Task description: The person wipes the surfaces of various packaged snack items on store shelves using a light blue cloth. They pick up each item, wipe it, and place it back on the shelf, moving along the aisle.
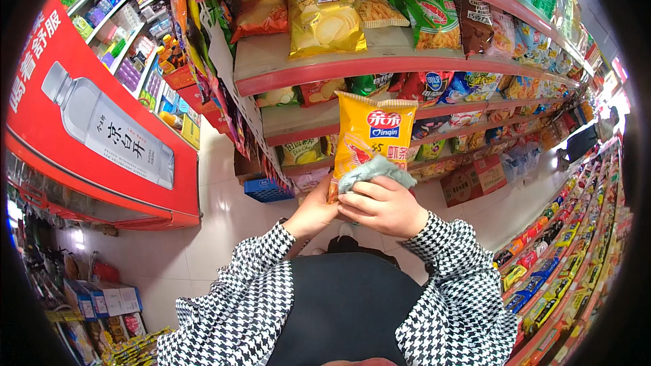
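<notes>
My left hand (315,211) grips the lower left edge of a yellow snack bag (375,127), which stands upright before me. My right hand (384,206) presses a crumpled grey-green cloth (374,170) against the lower front of the bag, and its fingers are curled over the cloth. Behind the bag are store shelves. On an upper one a gold potato chip bag (325,20) stands near a green shrimp snack bag (433,18).
A red drinks cooler (101,137) is at the left. Low down are a blue basket (264,190) and a cardboard box (474,178). Racks of small packaged snacks (554,259) line the right side.
</notes>
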Available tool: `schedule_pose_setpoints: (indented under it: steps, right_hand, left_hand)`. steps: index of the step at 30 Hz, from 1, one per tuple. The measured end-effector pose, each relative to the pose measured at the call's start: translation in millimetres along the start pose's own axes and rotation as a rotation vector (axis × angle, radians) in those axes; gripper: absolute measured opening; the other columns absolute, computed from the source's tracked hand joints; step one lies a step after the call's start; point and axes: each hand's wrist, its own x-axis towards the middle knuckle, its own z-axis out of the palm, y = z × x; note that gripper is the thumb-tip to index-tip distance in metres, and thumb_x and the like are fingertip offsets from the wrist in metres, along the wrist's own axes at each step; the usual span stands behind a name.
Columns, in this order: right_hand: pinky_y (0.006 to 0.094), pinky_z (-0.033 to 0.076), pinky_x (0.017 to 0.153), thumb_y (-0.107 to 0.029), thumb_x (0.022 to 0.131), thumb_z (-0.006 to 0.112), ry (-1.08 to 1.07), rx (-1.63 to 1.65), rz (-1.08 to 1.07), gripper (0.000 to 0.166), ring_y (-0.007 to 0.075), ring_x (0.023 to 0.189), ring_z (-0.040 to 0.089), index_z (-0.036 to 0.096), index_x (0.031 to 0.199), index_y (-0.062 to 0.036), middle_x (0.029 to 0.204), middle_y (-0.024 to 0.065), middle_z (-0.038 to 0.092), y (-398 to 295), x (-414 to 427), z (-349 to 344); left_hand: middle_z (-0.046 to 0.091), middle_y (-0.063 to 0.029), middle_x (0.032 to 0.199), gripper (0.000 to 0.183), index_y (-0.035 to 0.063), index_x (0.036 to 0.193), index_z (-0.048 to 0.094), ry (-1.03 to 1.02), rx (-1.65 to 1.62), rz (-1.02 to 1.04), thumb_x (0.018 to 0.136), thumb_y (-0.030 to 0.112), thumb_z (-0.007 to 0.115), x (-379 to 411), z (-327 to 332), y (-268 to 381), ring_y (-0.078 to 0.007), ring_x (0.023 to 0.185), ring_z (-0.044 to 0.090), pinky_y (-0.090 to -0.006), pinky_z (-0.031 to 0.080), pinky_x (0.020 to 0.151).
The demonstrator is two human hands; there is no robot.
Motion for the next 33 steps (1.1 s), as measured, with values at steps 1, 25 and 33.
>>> schedule_pose_setpoints:
  steps: [1, 25, 33]
  right_hand:
    - [0.041, 0.044, 0.102, -0.018, 0.073, 0.065, 0.001, -0.013, 0.003, 0.035, 0.0193, 0.116, 0.056, 0.069, 0.108, -0.0149, 0.121, 0.0, 0.062, 3.2, -1.2, -0.9]
    - [0.052, 0.033, 0.113, -0.01, 0.079, 0.06, -0.011, 0.242, 0.203, 0.042, 0.034, 0.135, 0.044, 0.065, 0.121, -0.0176, 0.138, 0.0094, 0.055, 160.6, -79.7, -27.7]
    - [0.0517, 0.035, 0.111, -0.016, 0.081, 0.062, 0.083, 0.347, -0.238, 0.048, 0.028, 0.131, 0.051, 0.062, 0.129, -0.022, 0.139, 0.0013, 0.056, 170.1, -127.3, -41.9]
  left_hand:
    - [0.048, -0.0104, 0.139, 0.071, 0.0085, 0.152, 0.024, 0.001, -0.01, -0.055, 0.091, 0.005, 0.061, -5.6, -0.4, 0.8, -0.0184, 0.121, 0.054, -0.0325, 0.056, 0.088]
    - [0.057, -0.0085, 0.13, 0.06, 0.0088, 0.148, 0.034, 0.286, 0.09, -0.156, 0.094, 0.002, 0.06, 41.1, 86.3, -18.7, -0.017, 0.109, 0.06, -0.0336, 0.056, 0.087]
    - [0.058, -0.0094, 0.132, 0.054, 0.0042, 0.142, 0.04, 0.496, -0.173, 0.289, 0.093, 0.002, 0.062, 86.3, 130.4, -32.4, -0.0213, 0.118, 0.059, -0.0364, 0.052, 0.096]
